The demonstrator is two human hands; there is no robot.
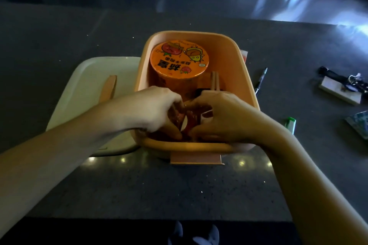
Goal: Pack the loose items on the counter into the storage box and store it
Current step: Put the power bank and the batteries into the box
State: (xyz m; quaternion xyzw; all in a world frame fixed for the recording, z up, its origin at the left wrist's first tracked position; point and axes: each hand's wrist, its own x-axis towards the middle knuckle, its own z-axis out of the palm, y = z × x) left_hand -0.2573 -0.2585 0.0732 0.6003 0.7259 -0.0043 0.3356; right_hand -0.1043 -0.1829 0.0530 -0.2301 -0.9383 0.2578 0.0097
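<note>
Head view: orange storage box (237,61) sits open on the dark counter (79,32), roughly mid-counter, w/ its near latch tab (196,159) hanging off the front wall. Inside the box, far end: an instant noodle cup (179,61) standing upright, orange lid w/ cartoon figures. Just right of the cup, still inside the box, a pair of chopsticks (215,80) leaning along the wall. Both hands are down in the near end of the box: left hand (153,109) and right hand (223,113) nearly touching each other, fingers curled in and pinched together around a small reddish packet (189,121); can't make out what the packet is, too dark and mostly covered. Left of the box, touching its side, lies the pale lid (79,89), flipped, w/ an orange clip (108,90) on it. Right of the box, loose on the counter: a black pen (260,81) just beside the wall, a small green-and-white item (290,123) nearer the person, and further right a flat pale block w/ dark bits on top (338,89). Something white-red pokes out behind the box's right rim (243,55).
</note>
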